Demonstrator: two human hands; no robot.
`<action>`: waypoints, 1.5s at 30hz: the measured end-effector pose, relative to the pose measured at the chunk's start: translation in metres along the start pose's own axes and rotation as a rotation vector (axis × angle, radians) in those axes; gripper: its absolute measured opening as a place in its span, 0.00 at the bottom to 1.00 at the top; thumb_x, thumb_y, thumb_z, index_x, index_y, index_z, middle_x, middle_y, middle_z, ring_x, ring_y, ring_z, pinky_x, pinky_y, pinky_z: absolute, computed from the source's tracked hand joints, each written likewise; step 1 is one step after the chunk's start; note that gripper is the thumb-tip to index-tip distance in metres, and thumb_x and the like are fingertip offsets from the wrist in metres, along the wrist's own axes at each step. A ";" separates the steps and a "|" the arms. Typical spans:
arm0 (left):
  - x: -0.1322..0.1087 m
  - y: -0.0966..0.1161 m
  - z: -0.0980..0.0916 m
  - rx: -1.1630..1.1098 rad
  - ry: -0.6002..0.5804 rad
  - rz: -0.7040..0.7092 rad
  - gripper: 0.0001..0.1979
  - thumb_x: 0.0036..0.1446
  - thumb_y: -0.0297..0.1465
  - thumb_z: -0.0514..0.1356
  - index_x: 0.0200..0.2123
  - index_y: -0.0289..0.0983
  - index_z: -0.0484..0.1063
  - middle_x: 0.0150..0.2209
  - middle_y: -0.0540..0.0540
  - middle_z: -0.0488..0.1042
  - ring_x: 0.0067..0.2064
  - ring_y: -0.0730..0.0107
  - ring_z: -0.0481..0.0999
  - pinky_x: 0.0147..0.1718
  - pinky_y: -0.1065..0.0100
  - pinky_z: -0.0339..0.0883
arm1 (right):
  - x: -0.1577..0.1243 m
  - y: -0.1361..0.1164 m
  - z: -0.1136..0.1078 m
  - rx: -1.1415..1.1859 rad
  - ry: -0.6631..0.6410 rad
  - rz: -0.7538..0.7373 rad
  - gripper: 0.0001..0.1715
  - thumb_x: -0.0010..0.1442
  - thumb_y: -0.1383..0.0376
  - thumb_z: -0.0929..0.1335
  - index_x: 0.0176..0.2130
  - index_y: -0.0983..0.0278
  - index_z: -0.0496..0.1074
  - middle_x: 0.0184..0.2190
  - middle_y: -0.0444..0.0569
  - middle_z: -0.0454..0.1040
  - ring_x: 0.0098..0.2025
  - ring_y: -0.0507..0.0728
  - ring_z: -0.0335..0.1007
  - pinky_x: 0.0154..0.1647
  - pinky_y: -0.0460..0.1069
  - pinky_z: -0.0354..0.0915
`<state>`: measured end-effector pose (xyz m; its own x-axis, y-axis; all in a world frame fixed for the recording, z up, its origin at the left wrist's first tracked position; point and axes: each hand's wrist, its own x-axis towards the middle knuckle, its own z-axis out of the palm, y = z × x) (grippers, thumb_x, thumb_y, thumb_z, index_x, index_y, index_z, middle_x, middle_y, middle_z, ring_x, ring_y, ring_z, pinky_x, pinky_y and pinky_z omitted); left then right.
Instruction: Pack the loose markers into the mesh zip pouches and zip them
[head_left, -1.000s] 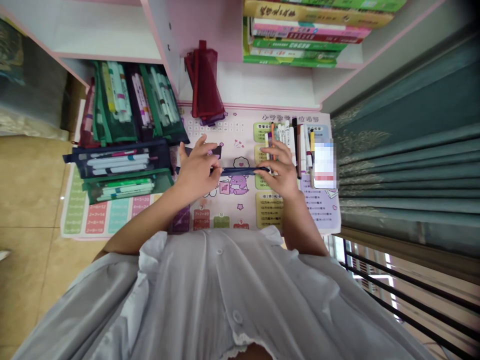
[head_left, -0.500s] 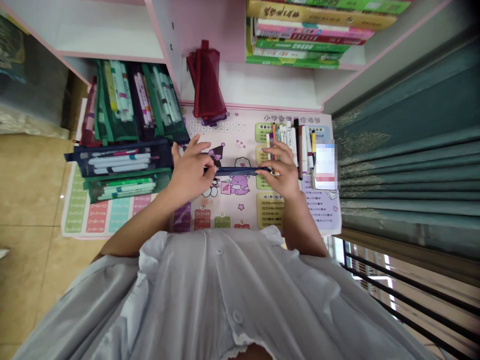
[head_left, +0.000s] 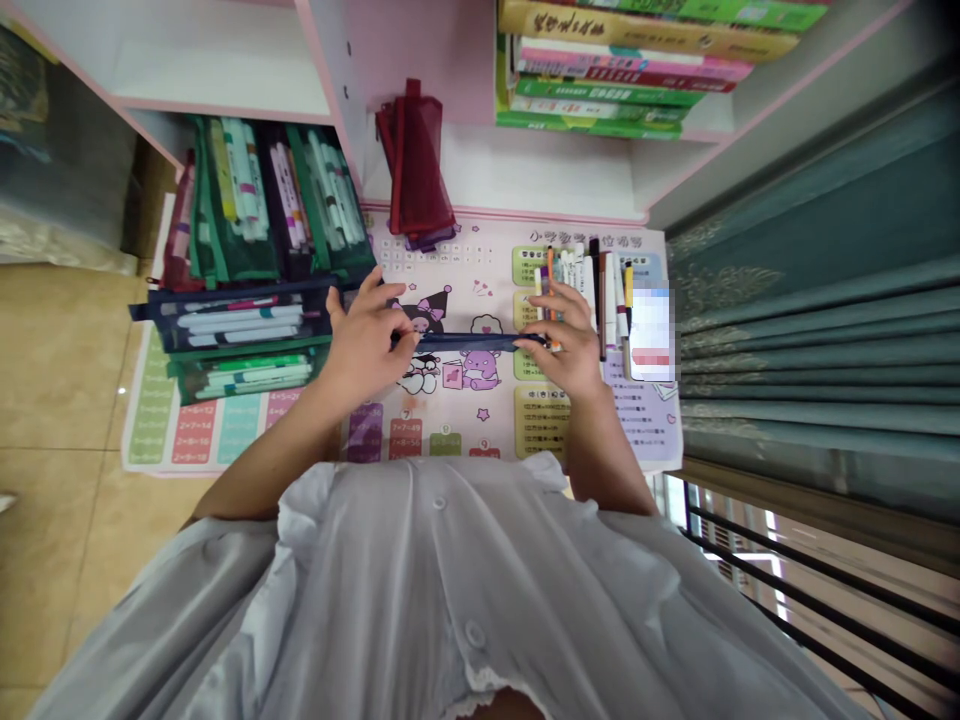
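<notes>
Over the middle of the desk mat, a dark blue mesh zip pouch (head_left: 472,343) is stretched between my hands, seen edge-on as a narrow strip. Thumb and index finger of my left hand (head_left: 367,335) pinch its left end, the other fingers raised. My right hand (head_left: 564,335) pinches the right end with thumb and fingers. Just behind the right hand lies a row of loose pens and markers (head_left: 589,280). To the left of my left hand lie a filled blue mesh pouch (head_left: 240,318) and a green mesh pouch (head_left: 247,375), both holding markers.
More filled mesh pouches (head_left: 244,190) lean at the back left by the shelf. Red mesh pouches (head_left: 416,165) are stacked at the back centre. Books (head_left: 600,85) fill the shelf above. A phone-like device (head_left: 649,335) lies right of the markers, near the curtain (head_left: 817,330).
My left hand has slid a little to the left along the pouch, so more of the strip shows between my hands. The right hand stays nearly in place.
</notes>
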<state>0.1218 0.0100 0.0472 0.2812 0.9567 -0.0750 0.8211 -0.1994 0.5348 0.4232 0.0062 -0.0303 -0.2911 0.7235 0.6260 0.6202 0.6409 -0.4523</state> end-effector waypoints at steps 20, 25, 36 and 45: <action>-0.008 -0.006 -0.003 0.001 0.021 -0.028 0.08 0.57 0.32 0.58 0.25 0.38 0.69 0.62 0.46 0.69 0.71 0.44 0.54 0.66 0.29 0.34 | -0.001 0.000 0.000 -0.026 -0.034 0.029 0.09 0.60 0.53 0.72 0.35 0.56 0.76 0.51 0.45 0.75 0.64 0.68 0.63 0.62 0.69 0.66; -0.009 -0.009 -0.006 0.001 0.025 -0.055 0.09 0.57 0.32 0.58 0.24 0.38 0.68 0.62 0.45 0.69 0.71 0.45 0.53 0.66 0.29 0.33 | -0.001 0.001 -0.001 -0.041 -0.040 0.034 0.09 0.60 0.54 0.72 0.35 0.56 0.76 0.50 0.46 0.75 0.64 0.67 0.64 0.62 0.69 0.67; -0.012 -0.017 -0.009 -0.020 0.062 -0.080 0.08 0.56 0.33 0.59 0.25 0.39 0.69 0.61 0.46 0.69 0.71 0.44 0.54 0.66 0.30 0.32 | -0.001 0.000 -0.001 -0.022 -0.021 0.021 0.10 0.60 0.53 0.72 0.35 0.56 0.76 0.50 0.46 0.75 0.64 0.68 0.64 0.62 0.69 0.66; -0.015 -0.024 -0.015 -0.025 0.078 -0.106 0.09 0.56 0.35 0.60 0.25 0.41 0.68 0.62 0.50 0.69 0.71 0.48 0.54 0.68 0.32 0.34 | -0.001 0.002 -0.002 -0.030 -0.060 0.073 0.11 0.59 0.52 0.73 0.35 0.55 0.76 0.50 0.46 0.75 0.64 0.69 0.63 0.63 0.70 0.65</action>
<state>0.0904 0.0040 0.0477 0.1528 0.9860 -0.0668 0.8313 -0.0916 0.5482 0.4264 0.0063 -0.0309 -0.2865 0.7828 0.5525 0.6627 0.5783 -0.4757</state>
